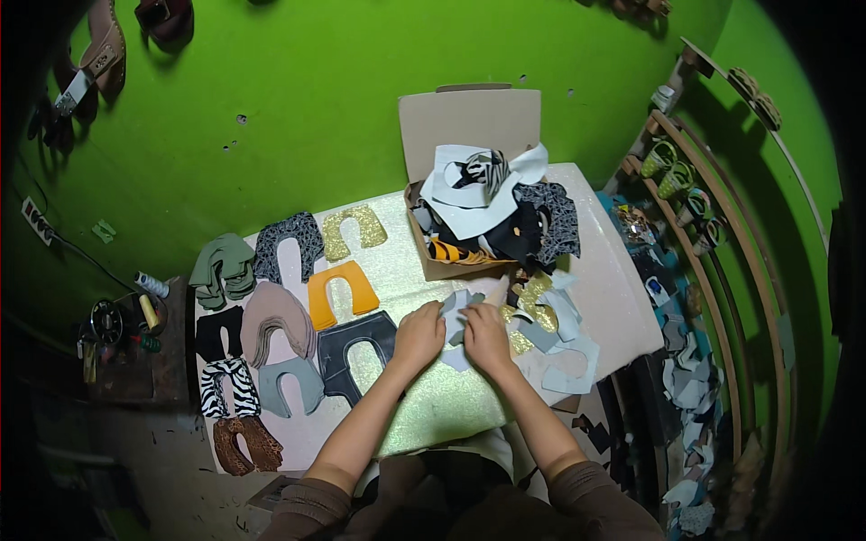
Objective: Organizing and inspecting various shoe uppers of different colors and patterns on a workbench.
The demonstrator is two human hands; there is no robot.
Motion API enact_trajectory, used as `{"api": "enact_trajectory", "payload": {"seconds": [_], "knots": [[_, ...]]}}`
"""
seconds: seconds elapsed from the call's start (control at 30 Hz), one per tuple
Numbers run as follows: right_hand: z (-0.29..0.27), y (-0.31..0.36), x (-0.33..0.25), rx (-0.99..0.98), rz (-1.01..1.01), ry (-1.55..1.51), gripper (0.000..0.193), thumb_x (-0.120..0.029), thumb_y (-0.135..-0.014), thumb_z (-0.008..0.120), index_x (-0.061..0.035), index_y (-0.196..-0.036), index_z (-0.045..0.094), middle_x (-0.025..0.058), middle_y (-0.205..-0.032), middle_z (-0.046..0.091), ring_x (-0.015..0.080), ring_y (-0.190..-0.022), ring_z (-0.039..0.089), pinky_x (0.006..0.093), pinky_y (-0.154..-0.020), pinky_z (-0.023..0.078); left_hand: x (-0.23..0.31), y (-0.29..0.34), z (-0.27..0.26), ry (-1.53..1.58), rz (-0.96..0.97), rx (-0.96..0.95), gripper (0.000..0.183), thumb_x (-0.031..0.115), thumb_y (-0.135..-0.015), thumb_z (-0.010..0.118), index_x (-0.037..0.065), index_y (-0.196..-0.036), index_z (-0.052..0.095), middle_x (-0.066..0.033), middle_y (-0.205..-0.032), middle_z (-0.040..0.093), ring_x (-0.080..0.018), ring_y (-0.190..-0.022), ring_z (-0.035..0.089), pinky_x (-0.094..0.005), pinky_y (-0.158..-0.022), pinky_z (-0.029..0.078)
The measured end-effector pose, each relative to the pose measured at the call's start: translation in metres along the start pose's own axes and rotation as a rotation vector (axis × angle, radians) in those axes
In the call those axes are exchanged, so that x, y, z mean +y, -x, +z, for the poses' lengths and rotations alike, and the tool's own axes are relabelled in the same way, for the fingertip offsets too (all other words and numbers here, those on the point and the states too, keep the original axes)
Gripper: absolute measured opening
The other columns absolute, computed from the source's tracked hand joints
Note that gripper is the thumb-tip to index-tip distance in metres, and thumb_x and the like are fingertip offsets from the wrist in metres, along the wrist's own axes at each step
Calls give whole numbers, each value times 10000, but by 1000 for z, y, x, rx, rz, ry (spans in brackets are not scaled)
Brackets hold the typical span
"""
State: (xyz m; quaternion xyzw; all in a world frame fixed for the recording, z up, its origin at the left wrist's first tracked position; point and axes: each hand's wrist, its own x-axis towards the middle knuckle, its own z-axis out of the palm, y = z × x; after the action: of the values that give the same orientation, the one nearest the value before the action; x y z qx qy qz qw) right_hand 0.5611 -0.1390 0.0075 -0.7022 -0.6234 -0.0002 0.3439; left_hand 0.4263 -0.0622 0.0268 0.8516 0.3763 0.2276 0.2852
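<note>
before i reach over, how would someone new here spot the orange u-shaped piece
Start at the pale table against the green wall, with an open cardboard box on its far side. Left of the box lie U-shaped cutouts; the orange U-shaped piece lies between the gold glitter piece and the black piece. It alone among them is plain orange.

Two hands (420, 334), one cardboard box (470, 128), ten groups of arch-shaped cutouts (278, 320)
</note>
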Motion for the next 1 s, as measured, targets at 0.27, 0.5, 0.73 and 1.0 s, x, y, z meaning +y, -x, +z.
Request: {"api": "enact_trajectory", "payload": {"seconds": [0.27,0.5,0.73,1.0], "knots": [[-12,21,50,155,328,371,521,-121,-719,583,-22,-1208,431,241,-1200,378,389,-1125,358,477,-984,254,23,11,26,-3,164,-100,296,129,-809,488,-13,-1066,523,-190,-1090,547,-351,-942,547,-404,-834,433],[-5,16,76,110,510,346,597,-186,-712,613,-45,-1252,402,239,-1216,380,378,-1119,383,439,-956,297,40,-2,43,42,97,-180,299,151,-812,490,11,-1074,515,-175,-1073,547,-354,-923,549,-410,-798,445],[0,0,87,132,757,170,550,-284,-749,619,-69,-1212,414,177,-1120,468,336,-1030,477,431,-842,382,54,-14,59,53,55,-237,300,163,-827,460,10,-1080,511,-175,-1086,543,-363,-910,553,-414,-801,441],[-24,-7,82,424,527,-238,190,-138,-806,516,-8,-908,608,151,-833,576,331,-774,563,396,-679,439,54,-23,65,288,-117,-300,345,238,-878,468,-1,-1121,519,-193,-1076,557,-321,-939,566,-346,-825,432]]}}
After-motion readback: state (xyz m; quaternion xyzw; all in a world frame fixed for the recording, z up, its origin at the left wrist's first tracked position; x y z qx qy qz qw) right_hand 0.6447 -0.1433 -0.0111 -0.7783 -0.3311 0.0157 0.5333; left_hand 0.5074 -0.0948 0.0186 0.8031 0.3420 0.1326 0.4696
